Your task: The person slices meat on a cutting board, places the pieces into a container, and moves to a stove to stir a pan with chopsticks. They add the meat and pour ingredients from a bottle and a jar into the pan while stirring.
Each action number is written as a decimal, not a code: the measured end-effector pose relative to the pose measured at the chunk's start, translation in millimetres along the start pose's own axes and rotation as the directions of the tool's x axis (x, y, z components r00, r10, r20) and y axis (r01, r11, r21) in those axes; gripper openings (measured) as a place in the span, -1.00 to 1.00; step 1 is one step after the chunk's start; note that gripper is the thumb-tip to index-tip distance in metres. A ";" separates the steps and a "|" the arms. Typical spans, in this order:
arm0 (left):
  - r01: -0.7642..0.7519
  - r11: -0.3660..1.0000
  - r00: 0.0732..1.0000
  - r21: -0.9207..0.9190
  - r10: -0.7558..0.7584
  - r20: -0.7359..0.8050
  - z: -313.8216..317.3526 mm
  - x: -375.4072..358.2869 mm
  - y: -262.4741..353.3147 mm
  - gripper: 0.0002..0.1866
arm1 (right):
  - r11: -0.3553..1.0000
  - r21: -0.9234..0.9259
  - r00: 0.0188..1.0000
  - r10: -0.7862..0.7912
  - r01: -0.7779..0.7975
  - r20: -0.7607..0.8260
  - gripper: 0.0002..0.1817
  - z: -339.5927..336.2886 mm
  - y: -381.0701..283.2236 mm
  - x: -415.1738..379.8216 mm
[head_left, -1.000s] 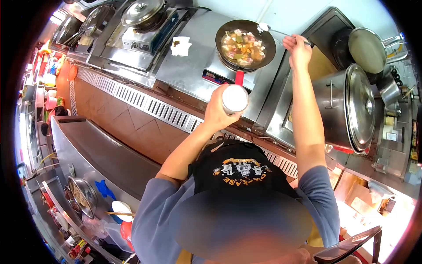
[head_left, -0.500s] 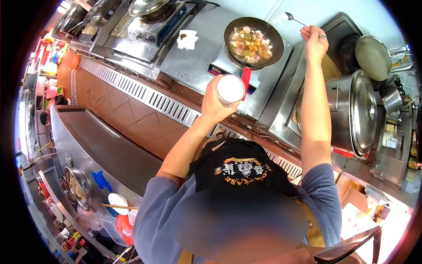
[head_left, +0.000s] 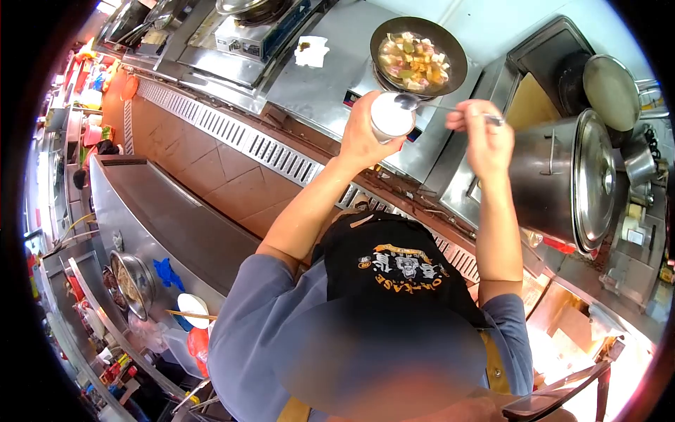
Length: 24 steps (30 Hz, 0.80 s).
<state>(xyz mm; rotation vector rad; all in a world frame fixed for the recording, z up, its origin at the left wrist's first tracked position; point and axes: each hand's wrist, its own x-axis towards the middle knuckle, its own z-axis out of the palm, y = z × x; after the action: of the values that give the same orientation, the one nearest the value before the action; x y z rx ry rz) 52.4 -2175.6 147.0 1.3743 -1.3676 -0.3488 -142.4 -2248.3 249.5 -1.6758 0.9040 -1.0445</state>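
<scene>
My left hand is wrapped round an open container full of something white, held up in front of the counter. In my right hand is a metal spoon, gripped near the end of its handle. The spoon's bowl overlaps the white contents at the container's top in this view. Just beyond both hands stands a dark wok with broth, pale and pink chunks and orange-brown pieces in it. Its handle is mostly hidden behind the container.
A large lidded steel pot stands to the right, close to my right forearm. Pans lean by the wall behind it. A crumpled white paper lies on the steel counter, left of the wok. Farther left is a portable stove.
My right hand has come down and left with the spoon, from beside the wall to over the container. My left hand still holds the container, now slightly farther right in view.
</scene>
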 end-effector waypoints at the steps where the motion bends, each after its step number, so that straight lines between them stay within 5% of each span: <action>1: -0.001 1.000 1.000 -0.001 0.001 0.009 1.2 -1.3 -0.3 -0.12 | 0.996 -0.088 1.000 -0.011 0.013 0.018 -0.80 6.8 -0.3 -5.2; 8: -0.043 0.997 0.995 0.061 0.038 0.090 11.5 -4.0 1.9 -0.03 | 0.997 -0.077 0.999 -0.019 0.022 0.046 -0.80 19.2 10.8 -13.5; 18: -0.034 0.999 0.993 0.031 0.030 0.116 14.4 -3.5 -3.3 -0.04 | 0.962 0.162 0.974 0.226 -0.219 -0.025 -0.72 6.8 27.5 -10.7; 24: -0.038 0.998 0.992 0.055 0.031 0.122 12.6 -0.6 -6.4 -0.03 | 0.948 0.214 0.970 0.242 -0.233 -0.016 -0.73 13.2 34.1 -9.3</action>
<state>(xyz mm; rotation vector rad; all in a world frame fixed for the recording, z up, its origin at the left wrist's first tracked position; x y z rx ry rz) 45.2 -2182.8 137.2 1.3933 -1.5095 -0.3779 -137.2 -2245.7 212.3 -1.3368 0.9606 -0.9764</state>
